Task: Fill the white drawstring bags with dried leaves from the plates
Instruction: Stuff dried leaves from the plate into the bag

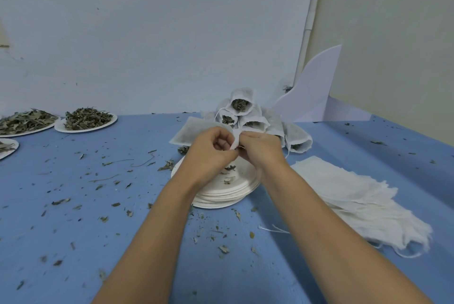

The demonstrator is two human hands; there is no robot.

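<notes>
My left hand point(211, 153) and my right hand point(260, 148) meet above a stack of white paper plates point(221, 195). Both pinch the mouth of a white drawstring bag point(190, 131) that stretches up and to the left from my fingers. A few dried leaves point(229, 168) lie on the top plate. Behind my hands stands a pile of filled bags point(243, 109) with leaves showing at their mouths. Flat unfilled bags point(356, 203) lie stacked on the right. Two plates heaped with dried leaves point(86, 119) point(24, 123) sit at the far left.
Leaf crumbs are scattered over the blue table point(98, 205). Part of a third plate point(7, 147) shows at the left edge. A white curved board point(314, 97) leans at the back right against the wall. A loose white string point(272, 229) lies beside the flat bags.
</notes>
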